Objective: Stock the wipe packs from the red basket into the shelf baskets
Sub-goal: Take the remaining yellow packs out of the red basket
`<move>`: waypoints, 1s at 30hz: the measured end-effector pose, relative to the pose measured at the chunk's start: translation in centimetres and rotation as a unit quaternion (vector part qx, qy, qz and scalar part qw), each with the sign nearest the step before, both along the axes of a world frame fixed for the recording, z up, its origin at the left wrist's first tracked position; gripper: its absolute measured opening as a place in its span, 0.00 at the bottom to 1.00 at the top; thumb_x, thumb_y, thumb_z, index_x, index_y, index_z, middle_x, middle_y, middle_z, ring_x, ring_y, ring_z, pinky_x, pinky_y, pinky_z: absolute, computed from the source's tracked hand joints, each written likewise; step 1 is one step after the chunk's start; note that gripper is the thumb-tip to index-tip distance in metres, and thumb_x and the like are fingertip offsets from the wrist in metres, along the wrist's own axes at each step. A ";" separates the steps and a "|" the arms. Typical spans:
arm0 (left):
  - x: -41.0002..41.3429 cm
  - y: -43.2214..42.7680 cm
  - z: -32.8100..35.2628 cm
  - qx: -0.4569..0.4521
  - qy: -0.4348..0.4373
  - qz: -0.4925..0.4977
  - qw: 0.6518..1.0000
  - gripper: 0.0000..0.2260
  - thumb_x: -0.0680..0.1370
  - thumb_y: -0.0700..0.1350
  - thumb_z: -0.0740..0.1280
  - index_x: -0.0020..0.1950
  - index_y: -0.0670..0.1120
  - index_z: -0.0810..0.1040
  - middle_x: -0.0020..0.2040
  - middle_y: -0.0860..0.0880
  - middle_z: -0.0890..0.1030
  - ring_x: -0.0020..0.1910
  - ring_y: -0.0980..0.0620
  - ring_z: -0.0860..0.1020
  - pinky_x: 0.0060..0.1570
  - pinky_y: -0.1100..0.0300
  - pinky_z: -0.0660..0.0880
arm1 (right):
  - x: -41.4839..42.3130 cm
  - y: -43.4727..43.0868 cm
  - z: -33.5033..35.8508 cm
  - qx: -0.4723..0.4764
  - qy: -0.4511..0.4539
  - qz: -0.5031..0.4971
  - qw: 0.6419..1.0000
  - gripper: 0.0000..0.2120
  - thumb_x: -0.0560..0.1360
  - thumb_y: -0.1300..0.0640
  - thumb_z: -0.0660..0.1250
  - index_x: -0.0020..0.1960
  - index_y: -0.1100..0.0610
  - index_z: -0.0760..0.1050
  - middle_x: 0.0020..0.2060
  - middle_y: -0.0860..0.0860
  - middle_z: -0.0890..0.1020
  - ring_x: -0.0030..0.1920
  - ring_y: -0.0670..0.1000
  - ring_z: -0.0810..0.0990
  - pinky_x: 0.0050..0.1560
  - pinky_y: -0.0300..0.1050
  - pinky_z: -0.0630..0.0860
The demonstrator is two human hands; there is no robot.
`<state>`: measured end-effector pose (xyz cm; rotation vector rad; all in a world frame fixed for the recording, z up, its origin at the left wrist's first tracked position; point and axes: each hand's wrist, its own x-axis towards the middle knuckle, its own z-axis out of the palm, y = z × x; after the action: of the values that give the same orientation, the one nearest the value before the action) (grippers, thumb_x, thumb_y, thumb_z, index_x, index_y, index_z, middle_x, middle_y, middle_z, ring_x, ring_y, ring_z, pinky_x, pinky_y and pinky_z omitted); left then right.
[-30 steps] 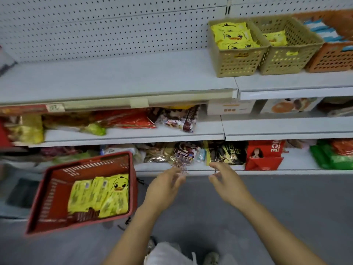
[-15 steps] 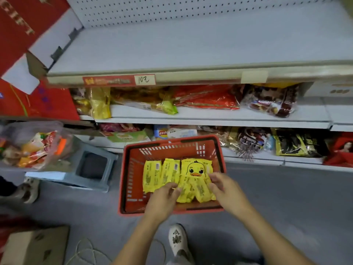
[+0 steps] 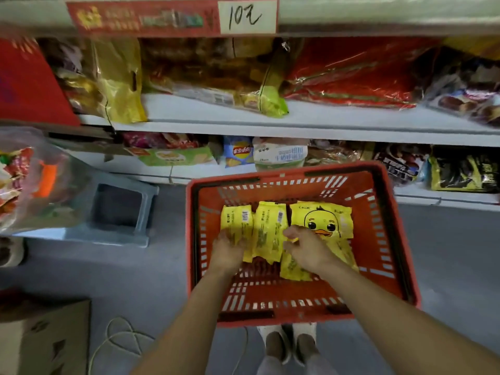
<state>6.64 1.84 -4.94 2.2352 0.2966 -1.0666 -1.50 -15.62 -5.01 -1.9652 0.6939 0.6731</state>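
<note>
The red basket [image 3: 297, 177] sits on the grey floor [image 3: 446, 253] in front of the lowest shelf [image 3: 297, 129], directly below the camera. Yellow wipe packs [image 3: 270, 226] lie flat on its bottom, side by side and partly overlapping. The leftmost pack [image 3: 236, 219] and the middle pack [image 3: 272, 220] show their printed backs with barcodes, while the duck-face pack [image 3: 323, 220] on the right lies face up. One more yellow pack [image 3: 292, 267] pokes out below the right wrist.

Both bare forearms reach down into the basket. The left hand [image 3: 226, 253] lies on the near end of the leftmost pack with its fingers bent over it; whether they have closed on the pack I cannot tell. The right hand [image 3: 307, 249] rests where the middle pack meets the duck-face pack, its fingers curled, and a sliver of yellow shows pinched between thumb and forefinger, so it grips a pack by the edge.

Just behind the basket, the bottom shelf holds snack bags, among them a blue chip bag [image 3: 240, 154]. The shelf above carries large red and gold bags, and a handwritten price tag [image 3: 247, 17] is fixed to the edge of the topmost shelf. A blue-grey plastic stool [image 3: 121, 212] stands on the floor to the left of the basket, with a clear plastic bag of goods [image 3: 27, 180] beside it. A cardboard box [image 3: 46, 339] sits at the lower left, near a loop of cord [image 3: 119, 336]. The person's shoes [image 3: 276, 345] show just under the basket's near rim
</note>
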 end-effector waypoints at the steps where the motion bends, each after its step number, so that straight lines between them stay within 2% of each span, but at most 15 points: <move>1: 0.6 0.0 -1.7 0.008 -0.001 -0.007 1.000 0.29 0.77 0.54 0.66 0.76 0.49 0.61 0.73 0.44 0.67 0.70 0.42 0.68 0.69 0.45 0.67 | 1.2 0.0 -1.2 -0.004 0.000 0.004 1.000 0.18 0.80 0.55 0.61 0.69 0.53 0.68 0.68 0.51 0.71 0.55 0.49 0.77 0.60 0.47 0.73; 2: 1.0 0.2 -4.1 0.018 -0.001 -0.009 1.000 0.31 0.75 0.56 0.66 0.76 0.50 0.60 0.73 0.45 0.67 0.70 0.42 0.68 0.68 0.43 0.68 | 2.4 0.0 -2.3 -0.009 -0.005 0.008 1.000 0.19 0.80 0.57 0.60 0.71 0.53 0.66 0.70 0.51 0.68 0.55 0.49 0.77 0.61 0.49 0.73; 4: 1.5 0.6 -8.7 0.028 -0.002 -0.001 1.000 0.35 0.74 0.56 0.67 0.77 0.51 0.57 0.76 0.46 0.63 0.73 0.42 0.66 0.69 0.42 0.66 | 4.7 -0.1 -4.3 -0.028 -0.020 0.027 0.999 0.22 0.81 0.60 0.58 0.74 0.53 0.60 0.75 0.51 0.59 0.67 0.54 0.70 0.67 0.53 0.69; 6: 1.5 -0.1 -8.3 0.032 -0.024 -0.016 0.999 0.36 0.77 0.51 0.67 0.79 0.48 0.52 0.78 0.45 0.59 0.76 0.43 0.59 0.74 0.47 0.59 | 6.5 -0.1 -5.9 -0.049 -0.026 0.054 0.997 0.26 0.81 0.62 0.56 0.77 0.54 0.54 0.77 0.52 0.52 0.75 0.56 0.59 0.70 0.53 0.65; 7: 1.5 -0.5 -8.0 0.046 -0.045 -0.030 0.997 0.35 0.78 0.49 0.66 0.79 0.45 0.51 0.77 0.45 0.59 0.76 0.43 0.59 0.74 0.49 0.57 | 7.2 -0.1 -6.6 -0.063 -0.022 0.064 0.996 0.27 0.81 0.61 0.56 0.77 0.54 0.52 0.78 0.52 0.50 0.75 0.56 0.58 0.70 0.53 0.65; 9: 1.6 -1.0 -8.2 0.065 -0.077 -0.011 0.995 0.35 0.78 0.48 0.67 0.79 0.43 0.52 0.75 0.41 0.63 0.74 0.41 0.63 0.72 0.51 0.61 | 8.0 0.1 -7.6 -0.105 -0.001 0.091 0.990 0.29 0.80 0.60 0.59 0.77 0.53 0.51 0.77 0.52 0.50 0.73 0.57 0.62 0.65 0.53 0.70; 12: 2.0 -1.5 -9.2 0.059 -0.081 0.033 0.994 0.35 0.75 0.49 0.70 0.77 0.43 0.57 0.71 0.40 0.69 0.69 0.40 0.70 0.67 0.49 0.69 | 8.1 0.6 -8.4 -0.173 0.026 0.130 0.976 0.33 0.76 0.59 0.65 0.75 0.54 0.53 0.74 0.54 0.54 0.62 0.61 0.75 0.50 0.52 0.75; 16: 3.1 -2.1 -9.1 0.119 -0.063 -0.052 0.990 0.25 0.72 0.60 0.70 0.64 0.49 0.76 0.61 0.46 0.80 0.59 0.43 0.79 0.55 0.53 0.76 | 8.0 0.4 -8.3 -0.231 0.044 0.193 0.953 0.32 0.73 0.55 0.70 0.73 0.53 0.59 0.70 0.57 0.60 0.59 0.61 0.77 0.45 0.49 0.73; 19: 2.9 -2.5 -8.5 0.167 -0.105 -0.169 0.966 0.24 0.72 0.62 0.68 0.63 0.49 0.76 0.61 0.46 0.78 0.61 0.44 0.77 0.56 0.52 0.75 | 7.2 -0.1 -7.7 -0.210 0.049 0.191 0.958 0.22 0.73 0.50 0.70 0.66 0.52 0.71 0.65 0.56 0.67 0.56 0.60 0.78 0.47 0.47 0.73; 21: 2.0 -2.9 -8.0 0.101 -0.142 -0.198 0.965 0.20 0.76 0.55 0.66 0.64 0.47 0.75 0.62 0.44 0.75 0.61 0.42 0.75 0.60 0.50 0.74 | 6.2 0.0 -6.6 -0.196 0.014 0.161 0.967 0.10 0.74 0.52 0.69 0.53 0.54 0.76 0.58 0.55 0.73 0.52 0.60 0.79 0.46 0.47 0.74; 23: 1.0 -2.9 -6.8 -0.013 -0.109 -0.115 0.987 0.15 0.78 0.48 0.65 0.62 0.43 0.73 0.54 0.45 0.78 0.54 0.42 0.78 0.53 0.50 0.76 | 4.8 0.1 -4.7 -0.196 -0.007 0.134 0.971 0.05 0.75 0.53 0.67 0.45 0.53 0.73 0.49 0.51 0.76 0.48 0.58 0.78 0.43 0.47 0.70; 25: 0.3 -2.1 -4.9 -0.094 -0.088 -0.037 0.991 0.11 0.80 0.44 0.63 0.61 0.43 0.70 0.48 0.51 0.78 0.47 0.49 0.79 0.47 0.57 0.74 | 3.0 0.0 -2.2 -0.203 -0.030 0.089 0.975 0.04 0.76 0.52 0.66 0.45 0.49 0.71 0.44 0.46 0.75 0.44 0.55 0.74 0.42 0.44 0.67; 27: 0.0 -1.0 -3.0 -0.150 -0.120 -0.022 0.981 0.10 0.80 0.42 0.63 0.61 0.44 0.72 0.49 0.53 0.79 0.49 0.53 0.79 0.48 0.63 0.70 | 0.9 -0.3 0.3 -0.219 -0.069 0.023 0.973 0.05 0.77 0.52 0.65 0.51 0.50 0.72 0.46 0.45 0.79 0.45 0.55 0.77 0.43 0.44 0.71; 28: -0.1 -0.5 -2.0 -0.172 -0.140 -0.007 0.975 0.11 0.79 0.40 0.64 0.61 0.44 0.73 0.51 0.53 0.79 0.52 0.52 0.79 0.50 0.62 0.71 | -0.3 -0.6 1.5 -0.224 -0.101 -0.016 0.969 0.06 0.76 0.52 0.66 0.52 0.51 0.73 0.48 0.47 0.80 0.46 0.55 0.79 0.43 0.46 0.73; 30: -0.3 0.1 0.3 -0.198 -0.143 0.067 0.967 0.11 0.78 0.38 0.65 0.61 0.45 0.75 0.53 0.50 0.81 0.54 0.48 0.80 0.54 0.54 0.75 | -2.4 -0.8 4.2 -0.209 -0.206 -0.087 0.952 0.06 0.76 0.54 0.67 0.51 0.53 0.73 0.47 0.49 0.80 0.47 0.55 0.78 0.44 0.49 0.75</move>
<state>6.38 1.91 -4.65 1.9409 0.0953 -0.6511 -3.87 -16.46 -0.79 -2.2957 0.7785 -0.0072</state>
